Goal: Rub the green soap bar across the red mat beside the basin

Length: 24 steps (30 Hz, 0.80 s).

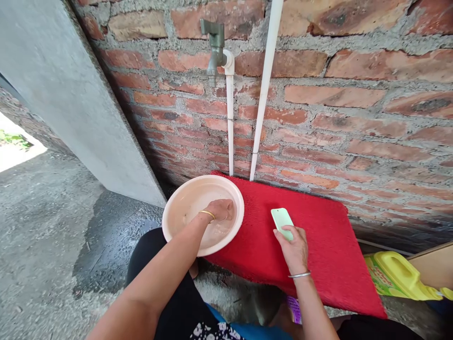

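My left hand [220, 209] reaches down into a pale pink plastic basin [169, 215]. Its fingers look curled together low in the basin, where clear water seems to lie, and what they hold, if anything, is hidden. The basin rests on the left end of a red fuzzy mat [327, 236]. Above the mat, my right hand [295, 245] grips the near end of a pale green oblong block [282, 218]. This block has rounded corners and a small hole at its far end, like the back of a brush; its underside is out of sight.
A grey-green tap [214, 52] and white pipes [264, 89] run along the brick wall [354, 141]. To the left leans a grey slab [81, 94] over wet concrete [106, 245]. A yellow jug [399, 274] lies at the right, and something purple [294, 309] shows below the mat.
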### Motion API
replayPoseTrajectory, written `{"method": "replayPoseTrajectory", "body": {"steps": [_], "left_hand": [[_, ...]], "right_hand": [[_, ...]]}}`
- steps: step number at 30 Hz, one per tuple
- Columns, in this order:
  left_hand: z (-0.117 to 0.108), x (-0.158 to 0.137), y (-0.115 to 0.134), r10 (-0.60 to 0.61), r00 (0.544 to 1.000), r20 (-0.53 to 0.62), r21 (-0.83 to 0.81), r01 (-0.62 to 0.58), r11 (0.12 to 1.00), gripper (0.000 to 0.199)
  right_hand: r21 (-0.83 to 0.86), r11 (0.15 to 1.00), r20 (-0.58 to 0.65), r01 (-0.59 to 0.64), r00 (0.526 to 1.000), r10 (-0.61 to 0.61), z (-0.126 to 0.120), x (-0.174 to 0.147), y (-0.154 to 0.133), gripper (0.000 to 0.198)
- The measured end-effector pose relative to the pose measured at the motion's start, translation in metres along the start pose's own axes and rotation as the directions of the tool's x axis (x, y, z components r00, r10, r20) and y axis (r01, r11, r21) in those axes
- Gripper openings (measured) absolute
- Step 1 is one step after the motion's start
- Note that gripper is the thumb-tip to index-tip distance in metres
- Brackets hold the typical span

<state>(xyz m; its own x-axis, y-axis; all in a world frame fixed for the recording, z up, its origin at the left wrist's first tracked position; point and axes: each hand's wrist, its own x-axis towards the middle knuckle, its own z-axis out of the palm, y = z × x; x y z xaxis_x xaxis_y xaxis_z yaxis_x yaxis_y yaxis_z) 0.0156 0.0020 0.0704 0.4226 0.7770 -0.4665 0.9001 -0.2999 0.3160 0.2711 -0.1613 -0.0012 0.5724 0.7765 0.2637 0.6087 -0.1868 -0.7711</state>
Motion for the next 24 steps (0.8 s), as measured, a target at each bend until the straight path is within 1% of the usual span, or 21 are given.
{"method": "replayPoseTrajectory", "body": {"steps": [3, 6, 8, 10, 16, 19, 24], "left_hand": [[0.000, 0.001, 0.000, -0.004, 1.000, 0.004, 0.008, 0.004, 1.000, 0.035], [0.000, 0.002, 0.000, -0.015, 1.000, 0.009, 0.022, 0.015, 1.000, 0.035], [0.000, 0.001, 0.000, -0.020, 1.000, 0.012, 0.023, 0.020, 1.000, 0.034], [0.000, 0.000, 0.001, -0.022, 1.000, 0.015, 0.017, 0.022, 1.000, 0.034], [-0.003, -0.005, 0.005, 0.000, 1.000, -0.012, -0.015, 0.000, 1.000, 0.033], [-0.004, -0.005, 0.005, -0.009, 1.000, 0.007, -0.024, 0.009, 1.000, 0.033], [-0.003, -0.003, 0.004, 0.021, 1.000, 0.016, -0.007, -0.021, 1.000, 0.034]], "right_hand": [[0.015, 0.996, 0.062, 0.089, 0.994, -0.089, 0.011, -0.007, -0.013, 0.036], [0.007, 0.983, 0.150, 0.181, 0.972, -0.180, 0.027, -0.014, -0.028, 0.025], [-0.005, 0.977, 0.193, 0.212, 0.959, -0.207, 0.035, -0.017, -0.034, 0.021], [0.000, 0.976, 0.214, 0.217, 0.954, -0.212, 0.039, -0.018, -0.035, 0.019], [0.070, 0.980, 0.184, 0.185, 0.964, -0.195, 0.033, -0.015, -0.025, 0.023], [0.072, 0.979, 0.178, 0.192, 0.963, -0.202, 0.031, -0.015, -0.022, 0.025], [0.079, 0.974, 0.156, 0.212, 0.962, -0.222, 0.030, -0.016, -0.020, 0.027]]}}
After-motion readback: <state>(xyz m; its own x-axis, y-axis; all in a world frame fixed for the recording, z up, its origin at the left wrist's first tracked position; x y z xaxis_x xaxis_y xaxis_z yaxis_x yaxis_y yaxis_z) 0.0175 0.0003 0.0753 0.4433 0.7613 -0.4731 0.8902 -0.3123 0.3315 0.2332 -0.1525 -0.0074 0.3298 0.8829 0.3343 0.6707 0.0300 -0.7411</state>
